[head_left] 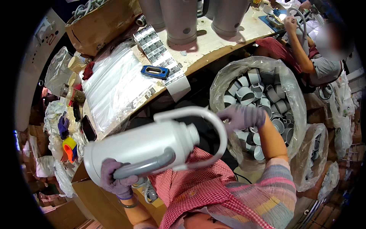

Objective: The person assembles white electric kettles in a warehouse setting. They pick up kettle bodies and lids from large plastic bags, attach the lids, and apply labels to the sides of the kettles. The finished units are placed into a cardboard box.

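Observation:
A large silver-grey vacuum flask (133, 143) lies tilted on its side in front of me, its open neck toward the right. My left hand (116, 178), in a purple knit glove, is closed round the lower end of its dark grey side handle (146, 165). A light grey loop-shaped carrying handle (198, 111) arches out past the neck. At the outer bend of this loop, my gloved right hand (242, 116) has its fingers curled in against it; slight blur softens the fingertips. Beneath the right hand stands a clear plastic bag (221, 78) full of grey cups (246, 95).
Several tall grey flasks (177, 23) stand on the worktable (206, 53). A label sheet (156, 47), a blue tool (155, 71), white plastic sleeves (110, 84) and a phone (88, 128) lie there too. An open carton (89, 194) sits lower left. A co-worker (305, 57) sits far right.

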A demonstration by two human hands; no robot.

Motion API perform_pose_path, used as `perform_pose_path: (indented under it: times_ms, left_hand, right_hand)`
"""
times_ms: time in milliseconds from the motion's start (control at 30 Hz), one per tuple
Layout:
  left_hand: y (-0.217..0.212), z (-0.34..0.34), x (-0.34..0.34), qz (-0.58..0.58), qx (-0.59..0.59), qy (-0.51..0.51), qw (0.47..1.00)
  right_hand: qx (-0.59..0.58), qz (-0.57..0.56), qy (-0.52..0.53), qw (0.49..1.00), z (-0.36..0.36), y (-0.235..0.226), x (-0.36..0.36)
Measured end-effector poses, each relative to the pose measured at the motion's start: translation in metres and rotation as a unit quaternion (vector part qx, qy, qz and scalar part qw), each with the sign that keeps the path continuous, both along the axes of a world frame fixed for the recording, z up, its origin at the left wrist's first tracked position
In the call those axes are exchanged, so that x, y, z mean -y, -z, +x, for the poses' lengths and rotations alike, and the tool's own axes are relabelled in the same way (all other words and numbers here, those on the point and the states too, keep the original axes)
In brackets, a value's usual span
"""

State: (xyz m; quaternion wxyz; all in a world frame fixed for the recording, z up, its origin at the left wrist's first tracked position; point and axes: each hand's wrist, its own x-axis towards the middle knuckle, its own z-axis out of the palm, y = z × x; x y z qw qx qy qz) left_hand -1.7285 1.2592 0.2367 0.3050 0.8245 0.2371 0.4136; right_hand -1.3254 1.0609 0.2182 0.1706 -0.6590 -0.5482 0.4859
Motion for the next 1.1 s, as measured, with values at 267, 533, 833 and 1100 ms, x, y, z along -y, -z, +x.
perform_pose_path:
  times_ms: [267,533,833,1100]
  left_hand:
    - [0.057,-0.052,-0.013,-0.181,0.100,-0.162,0.965]
    - [0.067,-0.074,-0.022,-0.157,0.142,-0.159,0.964]
    - [0.066,-0.078,-0.040,-0.207,0.109,-0.185,0.955]
    - [0.058,-0.061,-0.043,-0.200,0.110,-0.208,0.951]
  right_hand:
    - [0.364,-0.048,0.594,0.715,0.239,0.286,0.112]
    - [0.156,-0.243,0.314,0.904,0.140,0.249,0.131]
    - [0.194,0.038,0.421,0.885,0.099,0.144,0.101]
    - [-0.147,0.232,0.006,0.962,-0.071,0.053,-0.044]
